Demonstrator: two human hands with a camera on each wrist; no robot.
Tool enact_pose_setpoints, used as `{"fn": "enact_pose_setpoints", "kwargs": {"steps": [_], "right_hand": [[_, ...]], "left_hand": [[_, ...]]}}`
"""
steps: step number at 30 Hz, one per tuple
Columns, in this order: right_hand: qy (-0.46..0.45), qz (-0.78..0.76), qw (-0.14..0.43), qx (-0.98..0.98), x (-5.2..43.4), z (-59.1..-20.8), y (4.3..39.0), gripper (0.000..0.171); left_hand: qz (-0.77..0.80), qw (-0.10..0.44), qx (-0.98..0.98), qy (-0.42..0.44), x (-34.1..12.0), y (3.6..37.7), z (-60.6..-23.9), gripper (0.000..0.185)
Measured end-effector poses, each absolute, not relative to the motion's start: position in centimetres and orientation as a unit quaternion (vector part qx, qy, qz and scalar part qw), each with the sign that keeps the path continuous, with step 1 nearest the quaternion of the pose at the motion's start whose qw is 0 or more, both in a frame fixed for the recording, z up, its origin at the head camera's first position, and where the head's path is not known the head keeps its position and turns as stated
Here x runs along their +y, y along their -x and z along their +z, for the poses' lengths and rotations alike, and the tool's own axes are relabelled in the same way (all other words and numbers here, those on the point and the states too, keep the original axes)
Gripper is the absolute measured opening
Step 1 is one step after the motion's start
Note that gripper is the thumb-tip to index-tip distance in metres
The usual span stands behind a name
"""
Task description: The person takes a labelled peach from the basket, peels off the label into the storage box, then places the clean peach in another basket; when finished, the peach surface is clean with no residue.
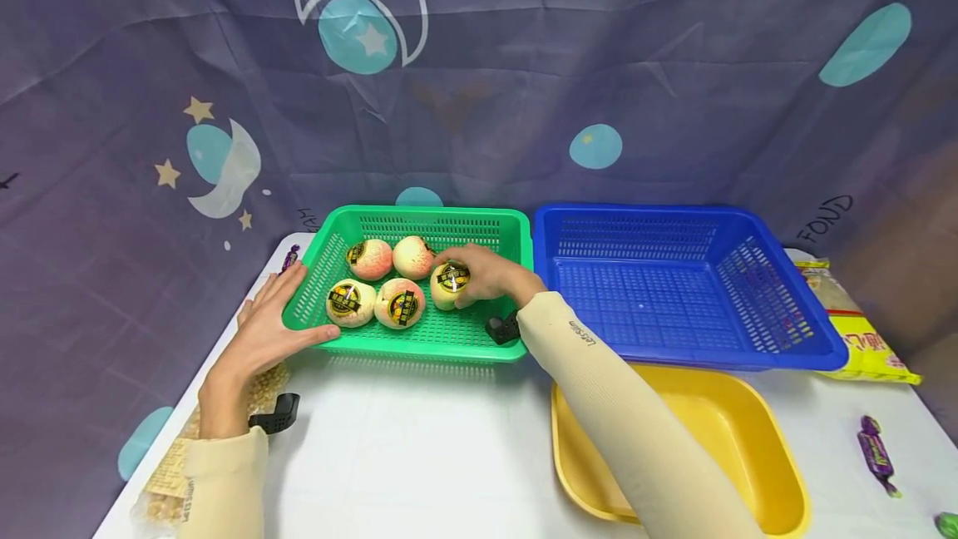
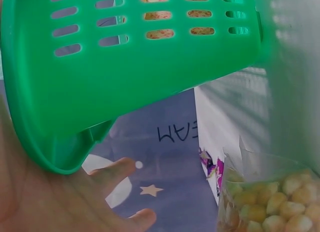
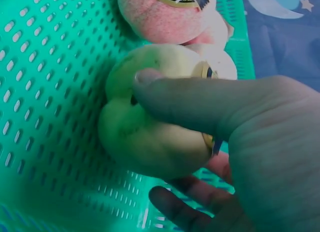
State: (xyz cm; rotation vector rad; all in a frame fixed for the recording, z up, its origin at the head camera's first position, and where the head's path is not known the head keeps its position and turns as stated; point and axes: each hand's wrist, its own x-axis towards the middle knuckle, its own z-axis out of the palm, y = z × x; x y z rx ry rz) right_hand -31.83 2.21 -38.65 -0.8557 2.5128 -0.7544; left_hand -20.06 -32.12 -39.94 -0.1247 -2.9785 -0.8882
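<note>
Peaches (image 1: 389, 285) in green basket (image 1: 437, 339), blue basket (image 1: 674, 348)

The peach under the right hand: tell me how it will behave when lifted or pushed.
The peach looks round, so a push would probably roll it toward the other peaches. The right hand wraps it easily, suggesting modest weight. Its soft-looking skin may bruise if squeezed.

White table (image 1: 419, 447), green basket (image 1: 434, 343), blue basket (image 1: 674, 219), yellow tray (image 1: 718, 422), snack bags (image 1: 861, 339), wrapped candies (image 1: 874, 452)
</note>
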Motion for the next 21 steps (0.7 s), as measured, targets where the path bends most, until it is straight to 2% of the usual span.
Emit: {"fn": "enact_pose_setpoints", "kwargs": {"steps": [8, 21], "right_hand": [[0.298, -0.294, 0.2, 0.886, 2.7, -37.2, 31.2, 0.071], [0.347, -0.328, 0.141, 0.867, 3.5, -33.1, 29.0, 0.076]], "left_hand": [[-0.289, 0.015, -0.956, 0.042, -31.9, 20.1, -40.2, 0.118], [-0.292, 0.008, -0.955, 0.046, -32.2, 20.0, -39.7, 0.117]]}}
